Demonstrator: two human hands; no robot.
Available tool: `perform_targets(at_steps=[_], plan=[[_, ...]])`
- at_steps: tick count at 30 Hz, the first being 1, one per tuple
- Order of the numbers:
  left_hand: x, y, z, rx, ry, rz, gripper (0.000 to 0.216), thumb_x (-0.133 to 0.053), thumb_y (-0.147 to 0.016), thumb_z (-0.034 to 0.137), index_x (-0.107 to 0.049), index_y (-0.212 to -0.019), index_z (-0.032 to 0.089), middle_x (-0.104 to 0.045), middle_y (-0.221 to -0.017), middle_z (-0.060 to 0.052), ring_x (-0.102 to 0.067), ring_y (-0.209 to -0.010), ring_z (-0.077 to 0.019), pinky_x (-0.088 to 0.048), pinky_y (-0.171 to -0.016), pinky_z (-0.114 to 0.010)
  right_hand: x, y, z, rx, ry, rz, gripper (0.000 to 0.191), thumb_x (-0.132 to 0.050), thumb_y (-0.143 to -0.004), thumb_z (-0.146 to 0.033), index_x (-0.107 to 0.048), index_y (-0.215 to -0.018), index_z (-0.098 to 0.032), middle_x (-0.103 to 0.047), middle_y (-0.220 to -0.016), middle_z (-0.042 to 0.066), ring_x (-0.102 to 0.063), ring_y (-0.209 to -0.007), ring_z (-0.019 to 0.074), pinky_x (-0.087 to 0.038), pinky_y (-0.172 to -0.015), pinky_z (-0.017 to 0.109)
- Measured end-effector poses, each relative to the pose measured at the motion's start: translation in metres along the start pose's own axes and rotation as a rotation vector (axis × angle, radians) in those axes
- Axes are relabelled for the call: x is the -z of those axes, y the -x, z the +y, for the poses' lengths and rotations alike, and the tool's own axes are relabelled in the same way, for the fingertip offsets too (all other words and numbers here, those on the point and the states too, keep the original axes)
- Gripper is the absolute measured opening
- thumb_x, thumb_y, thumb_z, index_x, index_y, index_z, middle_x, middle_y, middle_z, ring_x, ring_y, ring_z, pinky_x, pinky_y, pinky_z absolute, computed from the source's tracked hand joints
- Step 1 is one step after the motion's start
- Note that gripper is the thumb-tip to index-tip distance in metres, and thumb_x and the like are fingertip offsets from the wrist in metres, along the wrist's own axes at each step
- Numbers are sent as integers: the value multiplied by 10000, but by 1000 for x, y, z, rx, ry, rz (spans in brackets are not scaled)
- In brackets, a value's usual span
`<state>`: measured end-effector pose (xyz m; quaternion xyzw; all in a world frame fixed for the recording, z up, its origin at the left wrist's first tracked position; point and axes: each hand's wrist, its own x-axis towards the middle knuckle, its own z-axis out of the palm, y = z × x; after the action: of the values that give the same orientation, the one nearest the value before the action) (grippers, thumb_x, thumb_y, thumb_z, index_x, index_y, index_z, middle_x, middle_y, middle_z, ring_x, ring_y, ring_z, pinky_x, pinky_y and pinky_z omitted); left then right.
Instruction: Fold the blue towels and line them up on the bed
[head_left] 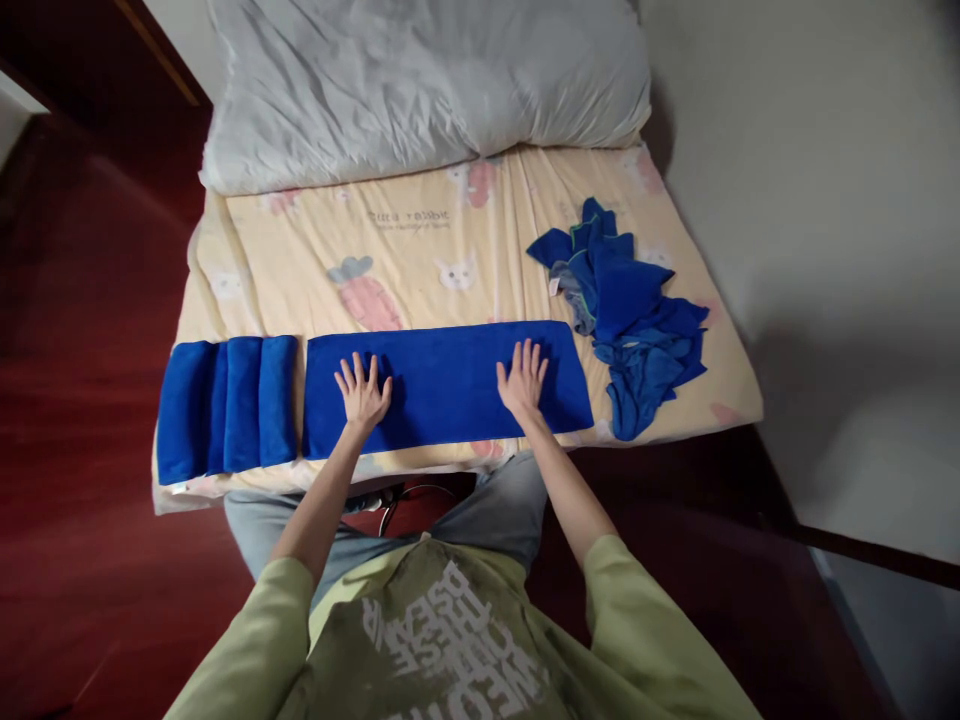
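Observation:
A blue towel lies spread flat in a long rectangle along the near edge of the bed. My left hand is on its left part, fingers spread. Toward the towel's right end, my right hand also has its fingers apart, palm down. Neither hand holds anything. Just left of the flat towel, several blue rolled or folded towels sit side by side. A crumpled heap of blue cloths, some with green edging and a white tag, lies to the right.
The bed has a yellow sheet with rabbit and carrot prints. A bulky grey-white quilt fills its far end. A wall stands on the right, and dark red floor shows on the left.

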<state>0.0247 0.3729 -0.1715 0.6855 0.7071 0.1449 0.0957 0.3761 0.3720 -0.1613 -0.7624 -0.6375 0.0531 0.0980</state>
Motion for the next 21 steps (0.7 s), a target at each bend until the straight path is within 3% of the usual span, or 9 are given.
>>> perform_targets(at_steps=[4, 8, 14, 21], plan=[[-14, -25, 5, -3, 38, -9, 676, -490, -996, 480, -411, -1602, 189, -176, -1728, -122, -20, -1604, -389, -35, -1266, -669, -24, -29, -38, -17, -56, -81, 759, -224, -1063, -494, -213, -1629, 11, -134, -1722, 210, -36, -1596, 374, -53, -1264, 625], [-23, -25, 0, -5, 40, -4, 687, -509, -989, 503, -399, -1611, 231, -150, -1739, -76, -14, -1611, -358, -19, -1286, -628, -44, -34, -39, -61, -81, -79, 785, -217, -1057, -521, -176, -1638, 6, -98, -1725, 217, -3, -1597, 373, -28, -1248, 668], [-19, -47, -23, 86, 75, -7, 778, -520, -968, 558, -354, -1624, 175, -100, -1744, -112, 15, -1610, -352, 10, -1289, -594, -45, -51, -10, -133, 26, -65, 824, -179, -1051, -558, -170, -1633, 26, -121, -1720, 224, -56, -1605, 326, -72, -1275, 605], [-7, -84, -62, 209, 36, 2, 910, -516, -983, 570, -213, -1629, 6, -33, -1721, -244, 14, -1604, -374, -5, -1290, -564, -43, -88, 55, -231, 87, -10, 846, -158, -1049, -578, -193, -1617, 47, -190, -1697, 251, -133, -1595, 308, -151, -1270, 593]])
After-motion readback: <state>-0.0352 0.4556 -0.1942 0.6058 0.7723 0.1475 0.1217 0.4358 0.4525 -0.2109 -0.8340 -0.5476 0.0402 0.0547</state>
